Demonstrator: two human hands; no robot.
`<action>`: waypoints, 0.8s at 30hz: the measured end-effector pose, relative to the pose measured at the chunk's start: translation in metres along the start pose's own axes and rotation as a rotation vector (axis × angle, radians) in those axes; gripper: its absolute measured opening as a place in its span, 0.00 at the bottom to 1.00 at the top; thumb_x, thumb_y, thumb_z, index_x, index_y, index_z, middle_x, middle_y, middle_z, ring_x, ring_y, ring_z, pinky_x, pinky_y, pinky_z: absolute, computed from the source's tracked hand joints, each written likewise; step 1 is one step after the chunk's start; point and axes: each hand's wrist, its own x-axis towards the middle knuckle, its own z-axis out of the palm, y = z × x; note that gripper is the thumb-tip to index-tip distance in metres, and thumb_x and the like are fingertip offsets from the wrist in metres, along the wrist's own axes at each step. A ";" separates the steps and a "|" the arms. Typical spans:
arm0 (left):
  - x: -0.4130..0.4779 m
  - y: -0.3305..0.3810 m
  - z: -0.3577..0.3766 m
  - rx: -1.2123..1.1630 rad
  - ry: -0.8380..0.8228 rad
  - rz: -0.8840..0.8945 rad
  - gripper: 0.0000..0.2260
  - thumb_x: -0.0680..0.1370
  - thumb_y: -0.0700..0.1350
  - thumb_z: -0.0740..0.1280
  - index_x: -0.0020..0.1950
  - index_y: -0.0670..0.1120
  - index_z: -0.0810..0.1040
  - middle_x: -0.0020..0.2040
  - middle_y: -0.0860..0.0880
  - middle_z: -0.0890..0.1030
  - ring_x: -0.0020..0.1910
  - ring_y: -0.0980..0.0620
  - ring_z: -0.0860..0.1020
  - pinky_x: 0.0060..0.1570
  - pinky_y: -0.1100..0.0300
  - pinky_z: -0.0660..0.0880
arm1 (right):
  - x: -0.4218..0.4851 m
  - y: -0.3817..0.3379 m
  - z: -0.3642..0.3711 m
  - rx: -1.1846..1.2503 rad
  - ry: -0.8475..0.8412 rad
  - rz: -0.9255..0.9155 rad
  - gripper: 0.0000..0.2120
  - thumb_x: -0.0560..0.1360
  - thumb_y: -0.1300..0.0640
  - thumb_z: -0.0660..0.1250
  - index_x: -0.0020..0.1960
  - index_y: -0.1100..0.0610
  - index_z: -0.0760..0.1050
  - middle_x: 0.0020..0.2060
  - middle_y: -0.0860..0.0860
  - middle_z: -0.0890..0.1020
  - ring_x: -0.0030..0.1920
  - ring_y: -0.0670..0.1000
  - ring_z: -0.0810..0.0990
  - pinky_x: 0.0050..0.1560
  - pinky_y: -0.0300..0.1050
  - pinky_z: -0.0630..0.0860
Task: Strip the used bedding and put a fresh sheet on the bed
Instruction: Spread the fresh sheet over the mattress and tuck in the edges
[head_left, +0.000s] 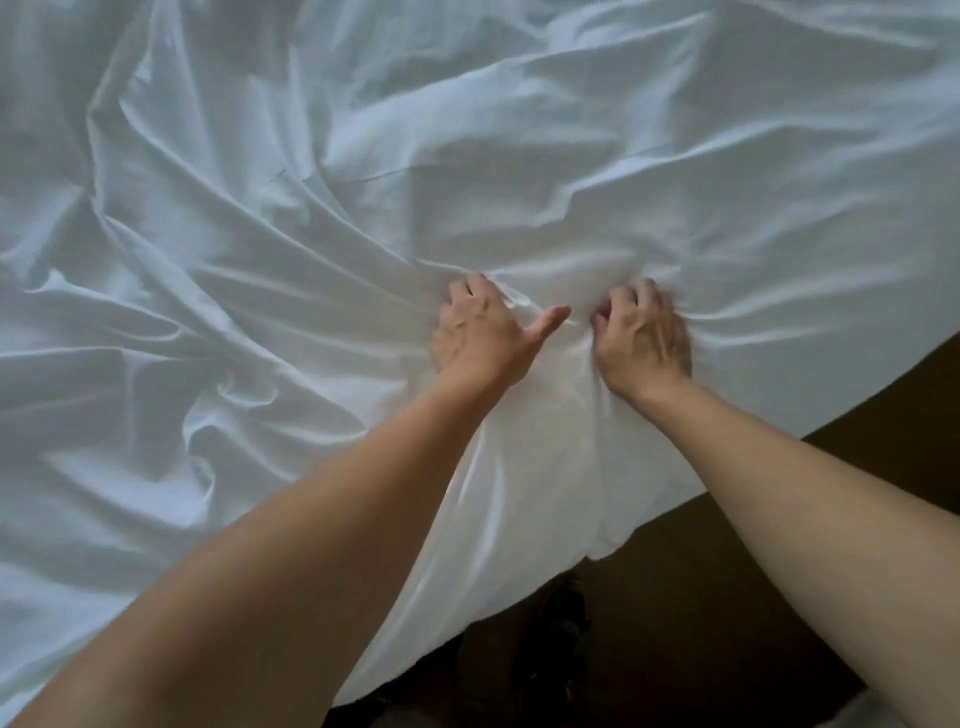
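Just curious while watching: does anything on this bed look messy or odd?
The white fabric sheet is crumpled in deep folds, bunched where the left hand and right hand grip it. No stains or tears show.

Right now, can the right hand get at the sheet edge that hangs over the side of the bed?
Probably yes. The right hand grips the white sheet, and the hanging edge lies close by on the person's side, with nothing over it; the hand must first let go.
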 end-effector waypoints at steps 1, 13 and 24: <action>0.010 0.010 0.002 0.073 0.001 0.036 0.38 0.69 0.72 0.69 0.67 0.46 0.68 0.64 0.45 0.71 0.64 0.41 0.72 0.60 0.47 0.72 | 0.004 0.002 -0.001 -0.004 0.021 0.008 0.20 0.76 0.47 0.68 0.61 0.59 0.73 0.60 0.62 0.73 0.58 0.65 0.73 0.55 0.59 0.71; 0.081 0.051 0.019 0.041 -0.205 0.218 0.05 0.79 0.46 0.66 0.46 0.46 0.74 0.50 0.42 0.80 0.53 0.40 0.77 0.47 0.55 0.68 | 0.059 0.016 -0.004 0.031 0.109 -0.061 0.10 0.75 0.56 0.66 0.54 0.60 0.76 0.54 0.61 0.77 0.56 0.64 0.76 0.55 0.59 0.71; 0.144 0.181 0.011 0.079 -0.353 0.442 0.11 0.76 0.48 0.74 0.40 0.48 0.74 0.38 0.50 0.75 0.43 0.42 0.77 0.41 0.54 0.70 | 0.149 0.103 -0.042 -0.028 0.163 -0.110 0.03 0.76 0.59 0.64 0.47 0.58 0.76 0.45 0.58 0.80 0.48 0.62 0.78 0.49 0.55 0.68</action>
